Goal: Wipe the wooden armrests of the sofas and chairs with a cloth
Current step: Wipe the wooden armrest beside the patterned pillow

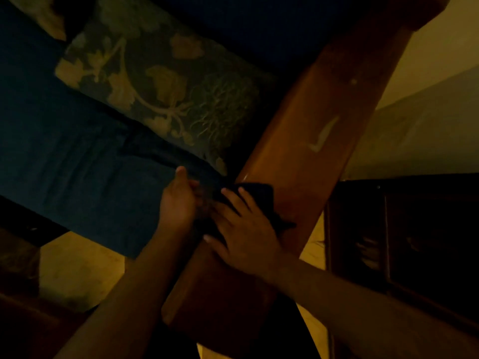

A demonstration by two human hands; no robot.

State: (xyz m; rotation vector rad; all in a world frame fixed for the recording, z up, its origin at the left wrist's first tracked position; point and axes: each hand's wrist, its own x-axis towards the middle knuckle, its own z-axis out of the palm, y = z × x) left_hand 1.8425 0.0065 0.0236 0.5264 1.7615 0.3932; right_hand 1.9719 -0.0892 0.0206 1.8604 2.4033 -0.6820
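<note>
A broad brown wooden armrest runs diagonally from the lower middle to the upper right, with a pale smear on its top. A dark cloth lies across it near the middle. My right hand lies flat on the cloth, fingers spread, pressing it onto the wood. My left hand is at the armrest's inner edge beside the seat, thumb up, fingers curled at the cloth's left end; the dim light hides how firmly it grips.
A dark blue seat cushion fills the left side, with a leaf-patterned pillow against the armrest. A dark wooden cabinet stands right of the armrest. Yellowish floor shows below the seat.
</note>
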